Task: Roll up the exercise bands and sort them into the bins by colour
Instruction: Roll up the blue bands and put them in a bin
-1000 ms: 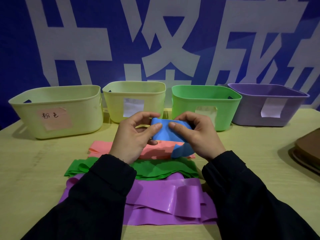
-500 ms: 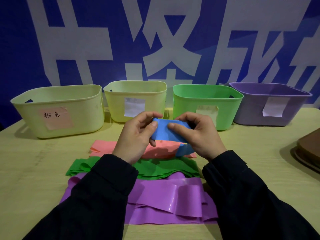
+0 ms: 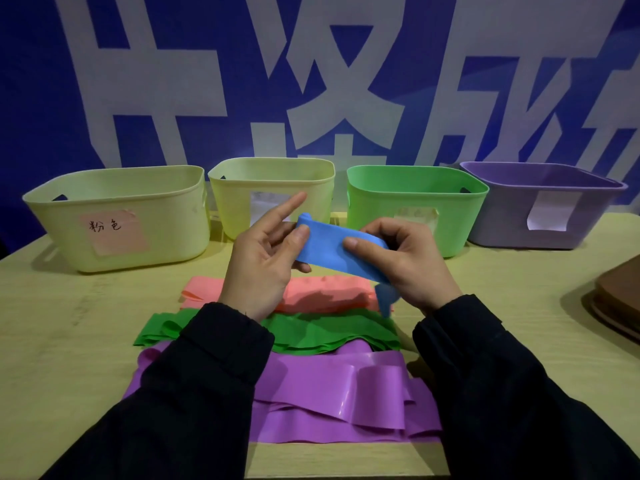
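Your left hand (image 3: 263,268) and right hand (image 3: 408,265) each pinch the blue band (image 3: 332,249) above the table's middle, holding its coil tight for rolling.

Pink label (image 3: 116,231) on left yellow bin (image 3: 166,233): handwritten "粉色". Other bin labels unreadable. Wall banner (image 3: 311,81): large white characters, cropped.

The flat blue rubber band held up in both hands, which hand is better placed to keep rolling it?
Probably the right hand: it pinches the flat blue rubber band firmly, while the left hand holds only one end, forefinger lifted.
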{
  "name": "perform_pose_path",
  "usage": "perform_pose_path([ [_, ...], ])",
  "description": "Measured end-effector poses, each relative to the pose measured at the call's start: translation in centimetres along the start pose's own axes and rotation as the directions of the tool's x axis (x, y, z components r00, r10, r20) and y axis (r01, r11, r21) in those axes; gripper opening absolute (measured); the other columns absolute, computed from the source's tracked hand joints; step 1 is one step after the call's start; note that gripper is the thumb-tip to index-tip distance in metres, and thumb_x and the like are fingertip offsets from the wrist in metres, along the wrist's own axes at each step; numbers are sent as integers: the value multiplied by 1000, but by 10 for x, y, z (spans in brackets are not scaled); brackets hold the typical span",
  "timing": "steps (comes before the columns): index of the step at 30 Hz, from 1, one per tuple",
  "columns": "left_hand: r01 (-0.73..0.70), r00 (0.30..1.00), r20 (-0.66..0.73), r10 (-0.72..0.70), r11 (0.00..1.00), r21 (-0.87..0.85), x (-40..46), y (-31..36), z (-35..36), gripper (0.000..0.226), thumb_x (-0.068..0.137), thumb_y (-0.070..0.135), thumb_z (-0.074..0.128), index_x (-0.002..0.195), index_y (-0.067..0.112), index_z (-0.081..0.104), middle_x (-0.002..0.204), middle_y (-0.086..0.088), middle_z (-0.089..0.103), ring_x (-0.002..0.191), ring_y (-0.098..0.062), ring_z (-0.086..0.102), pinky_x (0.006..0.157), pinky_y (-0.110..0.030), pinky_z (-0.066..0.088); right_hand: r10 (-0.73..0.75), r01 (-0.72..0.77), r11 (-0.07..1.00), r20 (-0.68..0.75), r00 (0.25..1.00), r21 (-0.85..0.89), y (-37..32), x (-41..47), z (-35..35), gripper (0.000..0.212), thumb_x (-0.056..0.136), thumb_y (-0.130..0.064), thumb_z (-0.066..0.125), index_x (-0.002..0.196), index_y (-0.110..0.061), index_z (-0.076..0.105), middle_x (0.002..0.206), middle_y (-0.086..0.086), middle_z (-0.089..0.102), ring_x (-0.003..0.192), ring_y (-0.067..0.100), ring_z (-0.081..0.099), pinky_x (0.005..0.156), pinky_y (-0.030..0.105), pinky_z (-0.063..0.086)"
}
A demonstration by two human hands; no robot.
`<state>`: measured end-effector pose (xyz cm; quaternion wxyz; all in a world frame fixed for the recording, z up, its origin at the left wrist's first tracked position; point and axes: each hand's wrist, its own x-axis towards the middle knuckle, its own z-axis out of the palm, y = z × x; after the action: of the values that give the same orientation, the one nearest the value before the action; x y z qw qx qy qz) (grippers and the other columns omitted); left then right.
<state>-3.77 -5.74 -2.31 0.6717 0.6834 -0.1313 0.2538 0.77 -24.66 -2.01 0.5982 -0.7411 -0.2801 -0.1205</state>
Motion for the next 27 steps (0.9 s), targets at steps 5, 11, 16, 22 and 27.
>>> perform_pose_path([
  [5,23,1000,11,-24,998,58,2,-3,-4,24,97,11,64,109,30,71,90,-2,61,53,-14,48,54,-25,45,-59,51,996,-105,993,-77,-3,0,-3,20,85,-20,80,69,-13,69,61,-11,57,58,1,48,55,15,37],
  [11,54,997,-58,-58,996,-67,3,3,-3,23,85,5,74,102,20,68,80,7,73,67,-7,67,55,-22,54,-86,73,992,-122,989,-101,1,1,-10,21,87,-23,78,69,-24,68,62,-15,59,61,2,50,57,16,38],
  [16,38,998,-43,-41,997,-62,3,-1,-4,23,95,8,65,111,23,71,102,-2,67,77,-8,66,60,-26,59,-117,109,991,-108,987,-77,3,2,-9,18,90,-23,74,72,-28,69,66,-18,63,64,0,54,60,15,40],
  [22,45,998,53,-45,999,2,3,-6,-7,21,96,12,65,109,28,72,92,7,64,63,-17,54,59,-29,51,-133,117,985,-129,983,-126,8,2,-3,16,89,-23,76,75,-25,70,65,-15,63,64,-1,54,60,15,40],
  [27,82,996,31,-80,994,-72,3,0,-2,28,86,3,73,107,20,65,82,6,71,69,-11,66,58,-26,56,-125,105,983,-136,983,-151,12,4,-4,18,91,-26,75,74,-22,69,65,-13,60,63,2,52,59,17,38],
])
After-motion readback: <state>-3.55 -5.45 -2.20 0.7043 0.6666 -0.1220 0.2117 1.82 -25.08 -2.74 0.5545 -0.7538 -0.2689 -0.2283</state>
